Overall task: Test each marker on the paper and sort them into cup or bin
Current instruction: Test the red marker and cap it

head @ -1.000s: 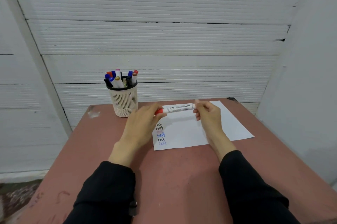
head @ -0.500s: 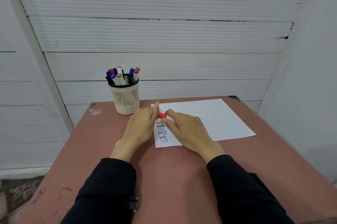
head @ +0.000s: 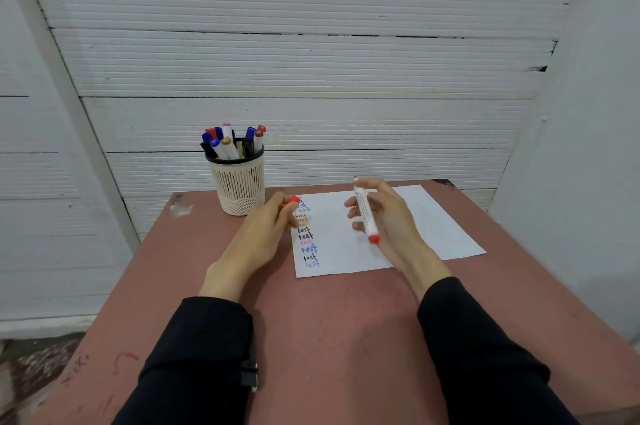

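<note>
Fingers (head: 360,213) of the right hand (head: 391,216) grip the uncapped red marker (head: 365,213), tip toward twelve o'clock; left hand (head: 266,227) pinches its cap (head: 293,200); best flip the tip down onto the paper (head: 433,227), below the last word at six o'clock.

left hand (head: 265,234) pinching, right hand (head: 388,216) curled, gripping

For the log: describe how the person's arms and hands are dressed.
Both arms are in long black sleeves that end at the wrists. The left sleeve has a small black tab with a white edge near its cuff; the right sleeve is plain. The left hand and right hand are bare: no gloves, rings or watch visible.
</note>
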The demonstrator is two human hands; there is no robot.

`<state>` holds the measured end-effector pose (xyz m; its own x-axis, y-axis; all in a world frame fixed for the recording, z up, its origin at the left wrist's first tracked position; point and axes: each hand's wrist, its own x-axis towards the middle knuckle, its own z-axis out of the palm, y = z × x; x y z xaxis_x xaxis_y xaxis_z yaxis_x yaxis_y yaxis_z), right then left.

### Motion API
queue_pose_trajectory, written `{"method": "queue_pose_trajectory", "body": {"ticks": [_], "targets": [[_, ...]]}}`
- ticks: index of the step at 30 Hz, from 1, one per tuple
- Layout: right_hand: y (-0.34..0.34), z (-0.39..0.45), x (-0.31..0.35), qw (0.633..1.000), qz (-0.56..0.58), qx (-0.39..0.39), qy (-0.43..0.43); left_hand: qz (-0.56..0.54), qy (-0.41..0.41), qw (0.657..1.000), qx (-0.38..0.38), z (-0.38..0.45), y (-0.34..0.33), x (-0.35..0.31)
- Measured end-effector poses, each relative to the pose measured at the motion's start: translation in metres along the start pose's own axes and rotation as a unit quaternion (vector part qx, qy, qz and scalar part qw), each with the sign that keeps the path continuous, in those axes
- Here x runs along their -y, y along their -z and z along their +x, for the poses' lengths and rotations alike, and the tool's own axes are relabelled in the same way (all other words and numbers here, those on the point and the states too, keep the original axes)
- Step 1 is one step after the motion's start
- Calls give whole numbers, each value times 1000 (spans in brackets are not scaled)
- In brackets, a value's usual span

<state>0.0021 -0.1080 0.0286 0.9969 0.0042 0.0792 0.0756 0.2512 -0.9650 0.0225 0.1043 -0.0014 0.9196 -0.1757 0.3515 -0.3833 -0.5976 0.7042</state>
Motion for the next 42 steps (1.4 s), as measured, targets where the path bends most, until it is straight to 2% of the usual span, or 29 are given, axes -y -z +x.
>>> {"method": "queue_pose_trajectory", "body": {"ticks": [1, 2, 5, 8, 10, 13, 18, 22, 28, 36, 42], "targets": [[1, 0, 2, 999, 39, 2, 0, 5, 1, 1000, -4, 0, 0, -1], [3, 0, 1, 1000, 28, 2, 8, 4, 4, 1000, -6, 0, -1, -2], [2, -1, -11, 986, -160, -14, 34, 19, 17, 1000, 4, 2, -1, 2], [0, 2, -27, 959, -280, -10, 36, 23, 48, 996, 73, 3, 1, 8], [4, 6, -29, 957, -287, -29, 41, -19, 73, 987, 145, 1, 2, 9], [10, 6, -24, 966, -248, -50, 43, 20, 54, 979, 197, -1, -4, 9], [6, 7, -25, 973, -212, -66, 69, 45, 31, 983, 175, -1, -10, 6], [2, 8, -27, 985, -160, -56, 35, 126, 28, 983, 132, -2, -21, 4], [-2, 6, -27, 976, -212, -36, 31, 149, 10, 985, 85, -6, -32, -2], [-5, 3, -33, 962, -266, -48, 30, 112, 72, 986, 101, 1, -32, 5], [-7, 3, -39, 962, -272, -25, 25, 115, 77, 986, 95, 1, -33, 5]]}}
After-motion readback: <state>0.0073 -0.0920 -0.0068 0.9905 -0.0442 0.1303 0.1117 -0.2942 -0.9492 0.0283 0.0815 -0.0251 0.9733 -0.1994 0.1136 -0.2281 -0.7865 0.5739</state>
